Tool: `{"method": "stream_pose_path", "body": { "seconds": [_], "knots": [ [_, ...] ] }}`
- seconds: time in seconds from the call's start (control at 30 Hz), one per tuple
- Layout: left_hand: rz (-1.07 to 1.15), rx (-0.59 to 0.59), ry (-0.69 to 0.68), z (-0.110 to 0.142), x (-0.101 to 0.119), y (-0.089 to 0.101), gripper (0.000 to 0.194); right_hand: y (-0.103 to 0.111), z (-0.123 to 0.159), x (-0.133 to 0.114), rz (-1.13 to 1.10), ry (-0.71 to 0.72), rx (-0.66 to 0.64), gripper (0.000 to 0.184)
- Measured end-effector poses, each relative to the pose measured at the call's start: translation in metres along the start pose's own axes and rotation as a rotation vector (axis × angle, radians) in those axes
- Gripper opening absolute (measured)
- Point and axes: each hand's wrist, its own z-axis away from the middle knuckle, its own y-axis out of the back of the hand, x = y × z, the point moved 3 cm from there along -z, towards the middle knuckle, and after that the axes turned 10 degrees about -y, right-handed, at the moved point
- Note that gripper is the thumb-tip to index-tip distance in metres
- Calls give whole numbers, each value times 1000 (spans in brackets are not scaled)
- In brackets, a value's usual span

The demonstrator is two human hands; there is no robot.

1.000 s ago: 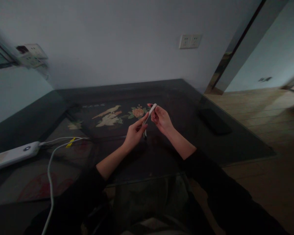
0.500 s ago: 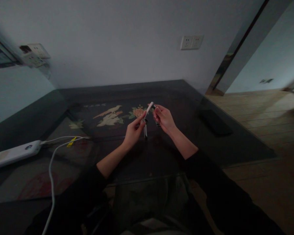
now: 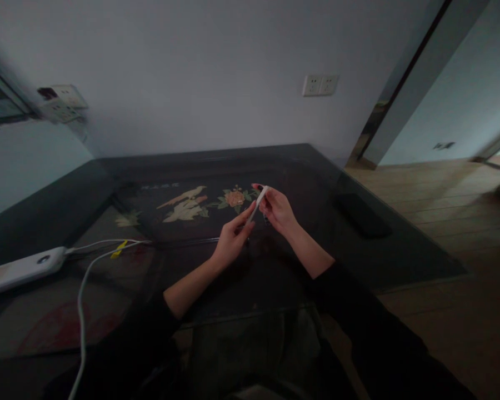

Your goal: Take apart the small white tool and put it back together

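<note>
In the middle of the head view, above the dark table, my left hand is closed around the lower part of a slim white stick-like object. It slants up to the right, and I cannot tell its exact kind. My right hand is closed at its upper end, thumb and fingers bent together. A small dark bit shows by the right fingertips; what it belongs to is mostly hidden. Just under the right hand, a small patterned patch is partly covered.
The glass-topped table bears a bird-and-flower picture. At left lies a white power strip with a white cable and yellow tag. A flat black object lies right. Wall sockets sit behind.
Both hands and the white object have shifted slightly, the object's upper end moving right against my right fingers. The dark-and-light piece hanging below the hands is now mostly hidden. The view has tilted slightly.
</note>
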Motion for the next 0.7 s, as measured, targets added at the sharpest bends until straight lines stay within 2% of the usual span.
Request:
{"method": "stream_pose_path", "body": {
  "seconds": [0.17, 0.37, 0.7],
  "knots": [
    [41, -23, 17, -2, -6, 1, 53, 0, 1, 2, -42, -22, 3, 54],
    [13, 12, 7, -8, -11, 8, 54, -2, 3, 2, -40, -39, -31, 51],
    [-30, 72, -26, -13, -13, 17, 52, -2, 1, 5, 13, -30, -14, 49]
  ]
}}
